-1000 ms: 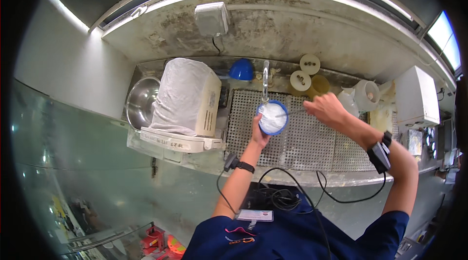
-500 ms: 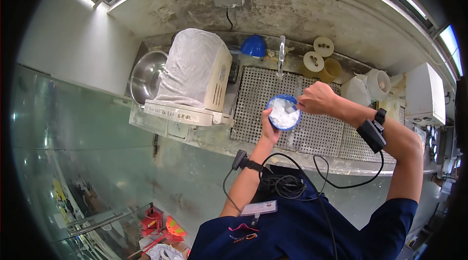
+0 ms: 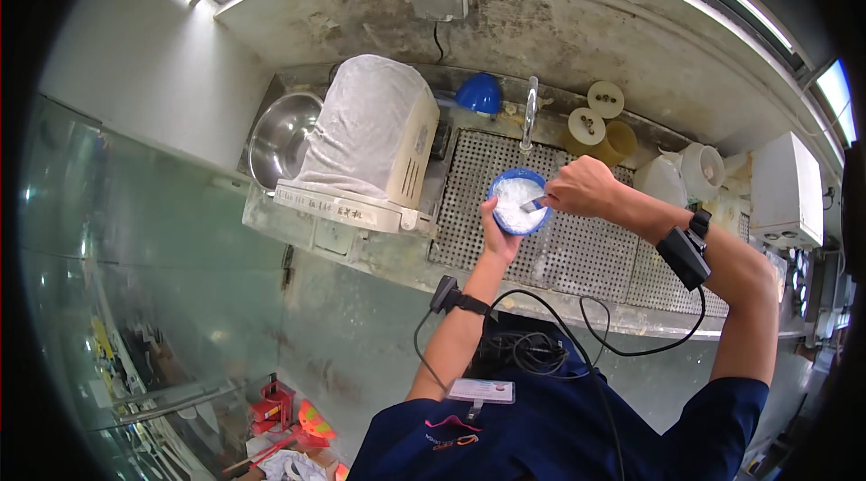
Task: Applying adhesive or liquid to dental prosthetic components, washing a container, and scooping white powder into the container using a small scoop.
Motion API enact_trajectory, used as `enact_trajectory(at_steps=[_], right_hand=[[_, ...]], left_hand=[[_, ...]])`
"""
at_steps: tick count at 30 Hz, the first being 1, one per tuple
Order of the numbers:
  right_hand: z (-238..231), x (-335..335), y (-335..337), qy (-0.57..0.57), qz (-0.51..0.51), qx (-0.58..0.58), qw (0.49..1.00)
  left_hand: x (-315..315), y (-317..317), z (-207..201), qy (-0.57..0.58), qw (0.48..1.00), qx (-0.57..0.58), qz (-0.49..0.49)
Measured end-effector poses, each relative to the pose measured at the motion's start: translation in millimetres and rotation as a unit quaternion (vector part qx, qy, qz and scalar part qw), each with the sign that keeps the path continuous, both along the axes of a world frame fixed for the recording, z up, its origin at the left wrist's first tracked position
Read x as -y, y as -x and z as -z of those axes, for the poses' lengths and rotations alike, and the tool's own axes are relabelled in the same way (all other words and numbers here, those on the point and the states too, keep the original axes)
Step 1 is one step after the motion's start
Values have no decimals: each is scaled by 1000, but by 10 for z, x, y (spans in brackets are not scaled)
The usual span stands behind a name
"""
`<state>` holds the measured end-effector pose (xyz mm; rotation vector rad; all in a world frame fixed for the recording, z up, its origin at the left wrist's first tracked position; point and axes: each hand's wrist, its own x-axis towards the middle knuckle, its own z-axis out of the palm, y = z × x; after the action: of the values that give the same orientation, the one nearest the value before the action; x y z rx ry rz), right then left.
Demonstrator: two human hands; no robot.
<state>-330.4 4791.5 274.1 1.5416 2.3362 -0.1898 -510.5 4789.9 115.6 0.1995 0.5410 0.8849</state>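
My left hand (image 3: 498, 233) is wrapped around the near left side of a small blue bowl (image 3: 494, 183), holding it above a perforated metal grate (image 3: 577, 260). Inside the bowl lies a white powdery or pasty mass (image 3: 512, 196); its exact consistency I cannot make out. From the right, my right hand (image 3: 582, 186) is closed on a spatula (image 3: 533, 205) with a flat metal-looking blade. The blade dips into the white material at the right side of the bowl, while the handle is mostly hidden in my fist.
Behind the bowl stands a metal faucet (image 3: 530, 111). To the left are a cloth-covered machine (image 3: 370, 120) and a steel basin (image 3: 271, 138); another blue bowl (image 3: 479, 93) sits at the back. Yellowish tubs (image 3: 619, 143) and a white box (image 3: 787, 183) stand right. Cables (image 3: 541, 350) hang near me.
The spatula blade has swung down and left, deeper into the white material, with my right hand shifting slightly left. The bowl has moved a little left over the grate.
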Motion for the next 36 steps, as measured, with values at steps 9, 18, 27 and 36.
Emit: enact_trajectory(at_steps=[9, 18, 27, 36], right_hand=[[6, 135, 58, 39, 94, -70, 992], [-77, 210, 166, -10, 43, -9, 999], [166, 105, 38, -22, 49, 18, 998], [7, 41, -236, -147, -57, 59, 986]], left_hand=[[71, 91, -110, 19, 1000, 15, 4], [35, 57, -88, 10, 1000, -7, -8], [-188, -201, -17, 34, 999, 0, 31], [-1, -117, -25, 50, 998, -17, 41]])
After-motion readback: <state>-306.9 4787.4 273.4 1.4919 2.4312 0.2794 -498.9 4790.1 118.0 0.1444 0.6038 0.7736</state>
